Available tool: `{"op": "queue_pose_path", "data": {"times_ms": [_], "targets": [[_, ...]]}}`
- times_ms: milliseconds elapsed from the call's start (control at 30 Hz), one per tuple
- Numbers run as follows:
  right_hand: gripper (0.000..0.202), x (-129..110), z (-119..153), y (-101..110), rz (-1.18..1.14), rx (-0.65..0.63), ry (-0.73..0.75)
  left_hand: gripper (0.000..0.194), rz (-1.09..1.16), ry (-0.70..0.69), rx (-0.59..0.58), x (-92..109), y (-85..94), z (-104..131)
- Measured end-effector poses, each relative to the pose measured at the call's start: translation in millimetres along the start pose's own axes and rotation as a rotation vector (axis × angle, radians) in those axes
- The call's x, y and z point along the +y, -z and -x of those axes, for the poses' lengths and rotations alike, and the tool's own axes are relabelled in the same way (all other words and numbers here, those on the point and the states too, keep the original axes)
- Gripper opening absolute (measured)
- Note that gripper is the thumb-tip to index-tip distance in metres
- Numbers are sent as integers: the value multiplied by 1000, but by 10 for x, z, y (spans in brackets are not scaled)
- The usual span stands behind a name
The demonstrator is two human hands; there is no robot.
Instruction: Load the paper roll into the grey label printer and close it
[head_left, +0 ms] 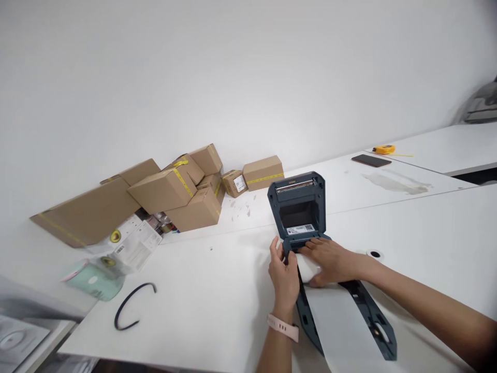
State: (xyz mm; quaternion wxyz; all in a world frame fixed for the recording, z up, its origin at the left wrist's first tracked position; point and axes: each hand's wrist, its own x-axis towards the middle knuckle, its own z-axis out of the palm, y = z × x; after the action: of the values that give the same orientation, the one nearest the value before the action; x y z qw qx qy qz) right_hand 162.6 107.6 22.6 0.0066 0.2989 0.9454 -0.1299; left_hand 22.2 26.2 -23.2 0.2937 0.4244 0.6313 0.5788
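A dark blue-grey label printer [298, 213] stands on the table with its lid tipped up. Inside it sits a white label roll [306, 267], and a wide white paper strip [347, 326] runs from there toward me over the printer's front. My right hand [334, 260] lies over the roll, fingers curled across its far side and thumb at its near side. At the printer's left edge is my left hand [284, 280], thumb and fingers closed around the rim; a pale pink band is on that wrist.
Cardboard boxes [198, 210] are piled against the wall at left. Near them lie a mint-green bag [95, 281] and a dark curved band [126, 305]. A small white roll [375, 254] sits right of the printer. Further back are a phone [371, 160] and a yellow tape measure [384, 149].
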Motion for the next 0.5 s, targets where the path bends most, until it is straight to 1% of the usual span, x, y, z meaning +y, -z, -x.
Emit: {"op": "queue_pose_path", "data": {"times_ms": [100,200,300,367,433,467,500], "targets": [[67,47,-58,73,-84,-99,34,57,120,67,3,-71,-24,-22],[70,116,-58,168,-251,-177,95,58,195,79,-7,-96,-40,-31],[69,182,24,318,-409,-194,150,57,218,82,-9,-95,-42,-27],[69,234,145,431,-531,-194,200,57,225,88,-12,-96,-43,-22],[73,306,318,510,-681,-147,267,56,237,86,-18,-100,-44,-20],[75,353,417,524,-748,-84,292,56,240,85,-18,-101,-45,-20],[79,407,517,518,-785,34,267,55,239,87,-16,-99,-45,-20]]}}
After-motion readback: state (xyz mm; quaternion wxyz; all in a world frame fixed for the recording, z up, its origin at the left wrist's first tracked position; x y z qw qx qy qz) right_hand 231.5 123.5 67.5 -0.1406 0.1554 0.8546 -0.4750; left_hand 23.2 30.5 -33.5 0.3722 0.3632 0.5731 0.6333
